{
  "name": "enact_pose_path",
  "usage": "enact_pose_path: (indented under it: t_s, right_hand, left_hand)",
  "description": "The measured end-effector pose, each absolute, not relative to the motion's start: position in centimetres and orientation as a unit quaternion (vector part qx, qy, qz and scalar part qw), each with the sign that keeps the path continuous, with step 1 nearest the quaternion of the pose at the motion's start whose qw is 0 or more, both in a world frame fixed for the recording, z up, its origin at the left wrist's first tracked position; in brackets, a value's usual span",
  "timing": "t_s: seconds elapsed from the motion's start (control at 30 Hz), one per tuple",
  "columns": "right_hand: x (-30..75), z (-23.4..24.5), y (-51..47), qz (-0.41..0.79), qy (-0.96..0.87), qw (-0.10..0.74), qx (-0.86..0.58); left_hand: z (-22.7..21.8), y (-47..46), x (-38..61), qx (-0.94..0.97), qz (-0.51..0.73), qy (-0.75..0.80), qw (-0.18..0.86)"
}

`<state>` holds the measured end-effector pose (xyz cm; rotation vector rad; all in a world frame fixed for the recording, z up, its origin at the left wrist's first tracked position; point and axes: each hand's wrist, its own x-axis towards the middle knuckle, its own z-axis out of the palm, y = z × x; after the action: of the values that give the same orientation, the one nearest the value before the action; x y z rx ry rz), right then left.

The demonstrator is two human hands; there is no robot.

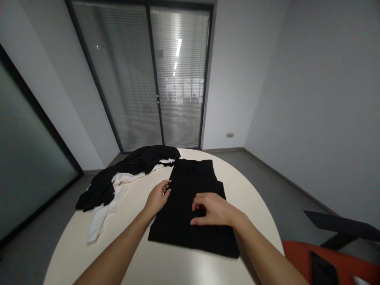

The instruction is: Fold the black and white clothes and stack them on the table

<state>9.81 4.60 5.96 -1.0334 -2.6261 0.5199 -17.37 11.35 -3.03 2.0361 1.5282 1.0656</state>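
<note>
A black folded garment (190,221), perhaps trousers, lies flat on the round cream table (166,263). My left hand (158,196) is at the garment's left edge, thumb and curled fingers apart, with nothing seen between them. Over the garment's right half is my right hand (212,209), its fingers bent and the thumb held away from them. Nothing shows in its grasp; whether its fingertips touch the cloth I cannot tell. The garment's right side has a small step where one layer sticks out.
Along the table's left rim lies a loose heap of clothes, a black one (130,166) over a white one (102,217). An orange chair (297,253) with black armrests stands close by on the right. Beyond the table are a glass door (181,118) with blinds and a grey wall.
</note>
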Motion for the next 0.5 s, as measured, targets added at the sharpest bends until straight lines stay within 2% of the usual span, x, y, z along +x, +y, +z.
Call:
enact_pose_path:
  t_s: [0.17,0.3,0.5]
  right_hand:
    - [6.7,6.3,1.8,0.155,-0.938,0.078,-0.300]
    - [5.6,5.9,1.2,0.131,-0.941,0.033,-0.309]
    - [5.9,6.0,1.9,0.190,-0.933,0.007,-0.306]
  left_hand:
    - [-2.6,11.4,-17.4,0.722,0.394,0.544,0.167]
    - [-2.3,11.1,-17.2,0.721,0.376,0.560,0.158]
    - [-1.1,10.4,-16.7,0.737,0.318,0.575,0.160]
